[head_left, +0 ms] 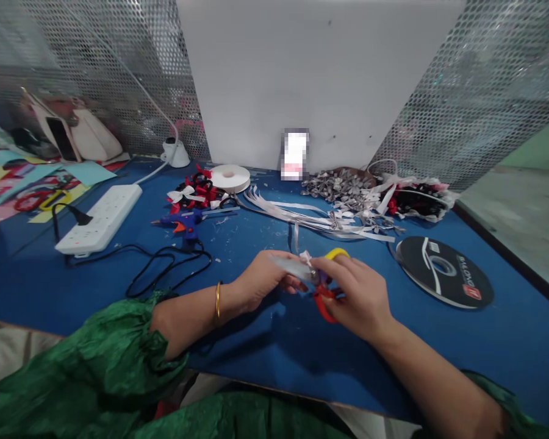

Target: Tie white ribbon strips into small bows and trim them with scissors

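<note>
My right hand (359, 296) is closed around a pair of scissors (326, 302) with yellow, purple and red on its handles. Their blurred blades point left, across the fingers of my left hand (263, 277). Between the left fingertips is a small piece of white ribbon (305, 256), partly hidden by the scissors and my fingers. Just beyond the hands, a bundle of white ribbon strips (297, 216) lies on the blue table (256, 341), and one strip hangs toward my left hand.
At the left are a power strip (103, 216) and a blue glue gun (185, 222) with a looping black cord. Red and black bows (194, 189), a white ribbon roll (229, 177), a heap of grey bows (343, 186) and a phone (294, 153) stand behind. A black-labelled reel (443, 271) lies right.
</note>
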A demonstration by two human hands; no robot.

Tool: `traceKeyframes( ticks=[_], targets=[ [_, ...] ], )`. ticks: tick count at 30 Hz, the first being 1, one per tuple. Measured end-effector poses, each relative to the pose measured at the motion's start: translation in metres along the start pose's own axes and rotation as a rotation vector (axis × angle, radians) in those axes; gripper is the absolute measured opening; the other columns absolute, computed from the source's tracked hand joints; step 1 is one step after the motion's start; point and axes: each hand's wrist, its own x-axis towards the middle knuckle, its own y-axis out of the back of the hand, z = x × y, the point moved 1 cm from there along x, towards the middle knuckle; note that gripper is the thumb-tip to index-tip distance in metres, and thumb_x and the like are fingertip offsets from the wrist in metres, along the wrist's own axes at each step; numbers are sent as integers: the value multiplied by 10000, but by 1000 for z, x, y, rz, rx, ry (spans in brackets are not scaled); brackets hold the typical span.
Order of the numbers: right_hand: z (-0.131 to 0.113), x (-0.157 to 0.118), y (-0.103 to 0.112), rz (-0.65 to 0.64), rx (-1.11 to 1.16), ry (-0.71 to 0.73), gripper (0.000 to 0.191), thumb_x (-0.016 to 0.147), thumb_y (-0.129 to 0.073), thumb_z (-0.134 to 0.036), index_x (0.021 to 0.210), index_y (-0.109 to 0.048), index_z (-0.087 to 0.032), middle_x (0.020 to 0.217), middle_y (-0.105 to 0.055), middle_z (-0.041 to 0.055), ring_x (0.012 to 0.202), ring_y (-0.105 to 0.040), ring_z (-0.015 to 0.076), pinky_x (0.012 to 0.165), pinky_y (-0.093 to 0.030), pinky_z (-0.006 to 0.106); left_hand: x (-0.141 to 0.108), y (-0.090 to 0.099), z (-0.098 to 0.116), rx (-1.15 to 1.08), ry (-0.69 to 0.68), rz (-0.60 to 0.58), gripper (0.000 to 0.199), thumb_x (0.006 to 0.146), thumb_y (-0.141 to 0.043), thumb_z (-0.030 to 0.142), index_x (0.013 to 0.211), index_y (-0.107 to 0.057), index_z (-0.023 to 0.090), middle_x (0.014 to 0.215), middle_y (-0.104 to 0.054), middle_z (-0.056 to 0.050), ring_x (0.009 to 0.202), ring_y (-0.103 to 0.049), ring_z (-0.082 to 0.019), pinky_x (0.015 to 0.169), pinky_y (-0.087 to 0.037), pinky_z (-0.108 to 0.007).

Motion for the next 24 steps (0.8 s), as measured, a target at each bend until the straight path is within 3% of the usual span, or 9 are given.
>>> traceKeyframes(
  ticks=[4, 9, 12, 17, 20, 24],
  targets=[
    [-8, 4, 2, -75, -176, 215, 300, 887, -479, -181, 1139, -636, -223, 705, -604, 48, 608, -516, 165, 600, -407, 287, 0, 0, 0, -84, 31, 7, 386, 620, -801, 423, 807, -704, 100, 667, -655, -28, 549, -560, -89, 541, -418, -203],
    [-10, 3, -1, -218, -39, 145, 323, 882, -472, -180, 1127, -657, -280, 739, -628, 58, 648, -554, 175, 635, -434, 303, -1, -1, 3, -113, 50, 10, 363, 533, -850, 354, 761, -708, 109, 664, -657, -13, 576, -562, -91, 577, -427, -208],
    [-7, 0, 0, -158, 148, -18, 309, 854, -541, -231, 1148, -624, -272, 836, -649, 60, 708, -589, 185, 644, -454, 300, -1, 1, 3, -76, -1, 51, 311, 592, -817, 352, 776, -708, 127, 691, -666, -19, 581, -564, -90, 568, -427, -206],
    [11, 1, 9, 79, 419, -537, 379, 806, -658, -322, 1159, -538, -254, 843, -622, 23, 696, -578, 172, 650, -470, 285, -2, 3, 7, -17, -24, 72, 322, 670, -765, 418, 814, -710, 135, 731, -680, -53, 603, -586, -103, 590, -455, -225],
    [24, 3, 12, -24, 449, -637, 417, 776, -686, -391, 1140, -540, -247, 763, -605, -5, 652, -555, 166, 611, -452, 276, -2, 4, 13, -6, -51, 94, 379, 690, -746, 452, 903, -724, 140, 738, -672, -47, 601, -567, -90, 596, -453, -222],
    [31, 5, 14, -202, 292, -580, 474, 740, -713, -408, 1158, -554, -249, 776, -623, 3, 642, -554, 164, 597, -448, 269, -3, 7, 20, 4, -135, 140, 396, 724, -724, 374, 1046, -699, 146, 710, -652, -32, 584, -548, -87, 578, -451, -224]
  ],
)
